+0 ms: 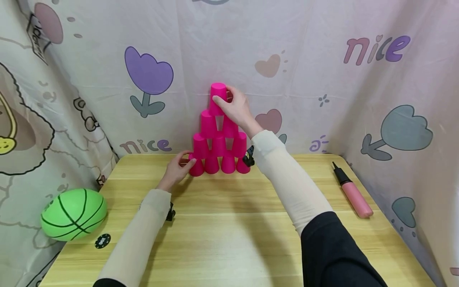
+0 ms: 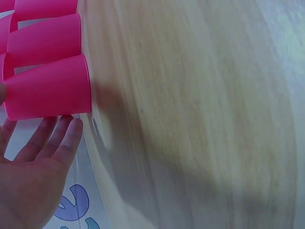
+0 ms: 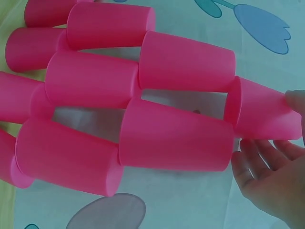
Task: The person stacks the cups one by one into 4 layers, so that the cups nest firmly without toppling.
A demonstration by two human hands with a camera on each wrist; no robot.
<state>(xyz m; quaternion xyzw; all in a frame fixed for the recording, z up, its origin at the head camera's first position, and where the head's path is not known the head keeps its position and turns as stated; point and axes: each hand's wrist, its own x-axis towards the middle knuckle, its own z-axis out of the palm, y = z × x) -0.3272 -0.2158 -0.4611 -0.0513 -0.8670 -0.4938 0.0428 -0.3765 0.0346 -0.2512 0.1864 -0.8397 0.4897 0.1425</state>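
Note:
Pink cups (image 1: 218, 145) stand upside down in a four-tier pyramid against the back curtain. At its peak, my right hand (image 1: 238, 107) holds the single top cup (image 1: 218, 88) between thumb and fingers. That top cup (image 3: 264, 114) rests across the two cups below it in the right wrist view. Low on the left, my left hand (image 1: 175, 172) has its thumb in front of the bottom-left cup (image 1: 197, 169) and its fingers behind. In the left wrist view, the fingertips (image 2: 71, 131) lie along the side of this cup (image 2: 50, 88).
A green ball (image 1: 74, 215) sits at the table's left edge, with a black chip (image 1: 102, 240) marked 100 beside it. Towards the right edge lies a pink hand pump (image 1: 355, 195) with a black nozzle. A printed curtain (image 1: 215, 48) hangs behind the wooden table (image 1: 222, 239).

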